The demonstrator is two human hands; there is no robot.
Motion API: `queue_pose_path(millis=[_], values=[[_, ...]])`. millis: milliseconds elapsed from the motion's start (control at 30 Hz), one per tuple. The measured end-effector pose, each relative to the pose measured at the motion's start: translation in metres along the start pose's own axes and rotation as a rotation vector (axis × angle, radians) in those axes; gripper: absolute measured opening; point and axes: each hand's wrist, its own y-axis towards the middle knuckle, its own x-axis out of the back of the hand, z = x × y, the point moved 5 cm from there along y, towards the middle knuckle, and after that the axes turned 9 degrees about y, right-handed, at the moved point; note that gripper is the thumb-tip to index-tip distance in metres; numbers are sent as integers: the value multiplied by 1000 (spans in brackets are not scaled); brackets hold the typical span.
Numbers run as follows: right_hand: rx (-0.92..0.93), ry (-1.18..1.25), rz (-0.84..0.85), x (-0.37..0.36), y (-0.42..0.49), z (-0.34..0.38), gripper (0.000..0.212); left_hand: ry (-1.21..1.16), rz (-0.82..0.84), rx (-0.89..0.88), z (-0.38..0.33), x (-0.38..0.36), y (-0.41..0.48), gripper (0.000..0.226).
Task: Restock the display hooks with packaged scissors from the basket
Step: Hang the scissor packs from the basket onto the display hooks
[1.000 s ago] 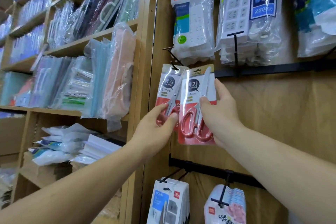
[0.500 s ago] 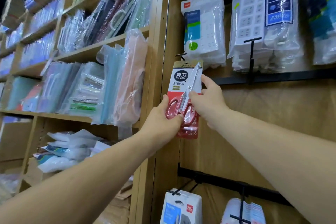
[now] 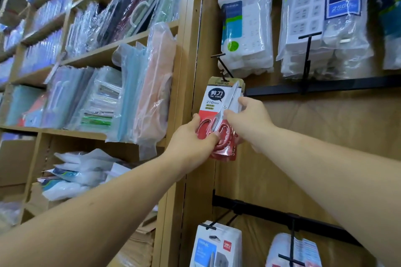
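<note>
Red handles are seen on the scissors pack (image 3: 221, 115), which is held up high by both hands. Its low left part is gripped by the left hand (image 3: 191, 138), with the thumb pressed on the front. Its right side is pinched by the right hand (image 3: 251, 119), thumb in front and fingers behind. The top of the pack is right at a black display hook (image 3: 223, 67); whether it is hung there cannot be told. White power strip packs (image 3: 247, 26) are hung just above.
</note>
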Motion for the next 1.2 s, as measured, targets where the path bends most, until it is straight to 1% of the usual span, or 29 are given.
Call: queue_pose_path(millis=[67,133,167,233,333,400,433,500,533,567,600,633,667,700,767,833,867,933,1000,1033,1067,1200], values=[[0,-128,30,5,-3,0,18,97,27,23,1,-3,5,83],[32,-252,46,13,-9,0,34,189,23,14,4,-9,8,86],[50,-296,60,16,-13,-1,31,219,15,11,7,-14,10,87],[70,-330,107,22,-22,-7,13,249,1,30,12,-25,17,89],[52,-343,149,29,-37,-19,12,309,-37,60,17,-38,30,93],[23,-348,174,32,-49,-24,8,319,-49,68,19,-42,33,94],[11,-349,183,35,-55,-26,10,310,-53,69,20,-44,32,93],[5,-376,203,39,-67,-31,17,289,-66,66,25,-45,27,83],[-2,-405,217,40,-74,-34,15,278,-58,62,27,-46,19,72],[-6,-450,237,40,-79,-35,9,265,-50,60,28,-46,9,63],[-4,-510,258,39,-86,-35,10,249,-42,66,30,-46,-3,57],[-12,-559,276,38,-93,-37,23,236,-27,81,33,-47,-18,55],[-28,-581,292,35,-103,-37,32,237,-7,108,40,-48,-34,59],[-38,-594,312,32,-114,-37,35,242,16,138,47,-49,-53,65],[-57,-610,372,21,-143,-41,29,238,91,188,64,-53,-96,70],[-87,-636,441,8,-181,-56,19,233,166,190,84,-59,-145,63],[-102,-658,468,3,-203,-64,19,234,196,181,95,-62,-172,57],[-140,-664,514,-7,-252,-87,24,228,267,195,119,-69,-230,45],[-220,-651,594,-14,-309,-114,29,224,366,243,145,-78,-291,36],[-271,-641,649,-17,-341,-127,30,215,409,276,159,-81,-322,36],[-321,-632,704,-18,-373,-142,31,225,444,313,174,-84,-353,41],[-506,-649,865,-15,-505,-195,39,331,620,474,238,-92,-475,46]])
